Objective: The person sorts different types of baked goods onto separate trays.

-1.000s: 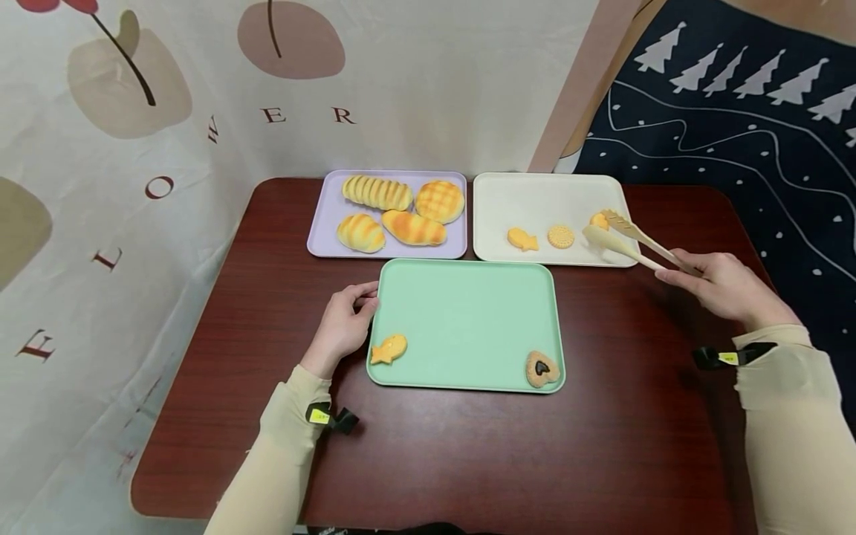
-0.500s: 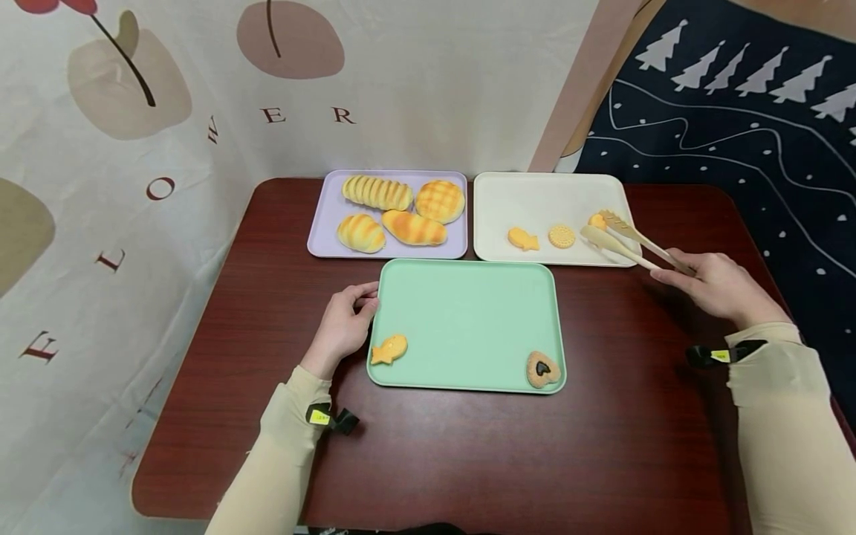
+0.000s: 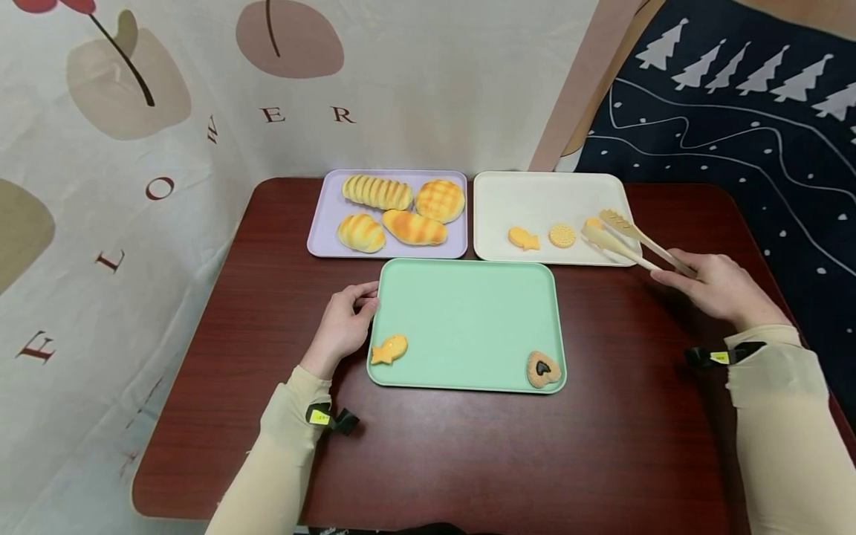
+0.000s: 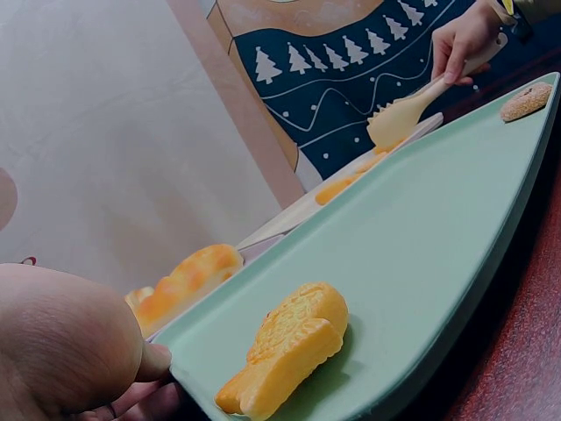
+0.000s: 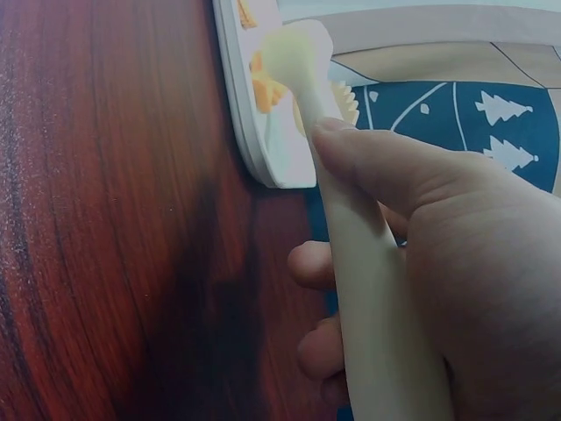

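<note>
My right hand [image 3: 725,290] holds cream-coloured tongs [image 3: 645,241] with toothed tips, thumb on one arm and fingers on the other. The tips reach over the right part of the white tray [image 3: 521,197], around a small orange cookie [image 3: 592,223] that is partly hidden. A fish-shaped cookie [image 3: 523,238] and a round cookie [image 3: 562,235] lie left of them. My left hand [image 3: 342,327] grips the left edge of the green tray [image 3: 468,319], thumb at its rim in the left wrist view. That tray bears another fish-shaped cookie [image 4: 289,351] and a heart-shaped cookie [image 3: 542,369] with a dark centre.
A lilac tray [image 3: 321,230] with several breads [image 3: 414,228] stands behind the green tray, left of the white one. All three trays sit close together on a dark red wooden table [image 3: 508,461]. Printed cloth [image 3: 414,89] hangs behind the table.
The tongs have shifted slightly left with my right hand. The orange cookie at their tips has moved a little left and shows less. My left hand and the green tray have stayed put.
</note>
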`<state>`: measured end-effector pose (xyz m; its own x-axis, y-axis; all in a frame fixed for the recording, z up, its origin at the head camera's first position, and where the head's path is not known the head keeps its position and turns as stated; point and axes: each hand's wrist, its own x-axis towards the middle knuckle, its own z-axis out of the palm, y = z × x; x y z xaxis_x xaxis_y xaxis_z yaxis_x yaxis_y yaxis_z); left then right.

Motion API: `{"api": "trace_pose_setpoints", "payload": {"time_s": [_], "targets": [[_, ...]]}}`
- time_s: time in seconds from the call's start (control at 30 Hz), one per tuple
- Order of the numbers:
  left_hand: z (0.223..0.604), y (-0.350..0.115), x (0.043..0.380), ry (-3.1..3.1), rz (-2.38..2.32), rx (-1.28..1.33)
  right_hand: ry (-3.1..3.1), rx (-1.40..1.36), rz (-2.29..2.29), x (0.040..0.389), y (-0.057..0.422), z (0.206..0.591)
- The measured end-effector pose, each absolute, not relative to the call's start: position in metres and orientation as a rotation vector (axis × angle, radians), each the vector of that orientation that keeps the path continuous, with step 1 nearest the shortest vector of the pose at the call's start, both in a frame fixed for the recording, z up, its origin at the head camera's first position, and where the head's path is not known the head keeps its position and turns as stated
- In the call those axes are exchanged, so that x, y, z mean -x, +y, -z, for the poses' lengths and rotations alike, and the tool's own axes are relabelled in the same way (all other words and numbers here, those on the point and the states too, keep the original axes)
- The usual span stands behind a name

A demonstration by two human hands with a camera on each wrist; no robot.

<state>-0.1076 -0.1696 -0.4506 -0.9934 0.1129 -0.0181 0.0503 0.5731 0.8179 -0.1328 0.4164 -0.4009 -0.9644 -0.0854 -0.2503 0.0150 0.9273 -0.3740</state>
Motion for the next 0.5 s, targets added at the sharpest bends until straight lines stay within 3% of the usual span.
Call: {"api": "trace_pose_setpoints", "payload": {"time_s": [0.5], "targets": [[0.450,-0.170,0.108,2.731,-1.408,-0.140,2.885,0.219,0.613,0.109,0.375,0.386]]}}
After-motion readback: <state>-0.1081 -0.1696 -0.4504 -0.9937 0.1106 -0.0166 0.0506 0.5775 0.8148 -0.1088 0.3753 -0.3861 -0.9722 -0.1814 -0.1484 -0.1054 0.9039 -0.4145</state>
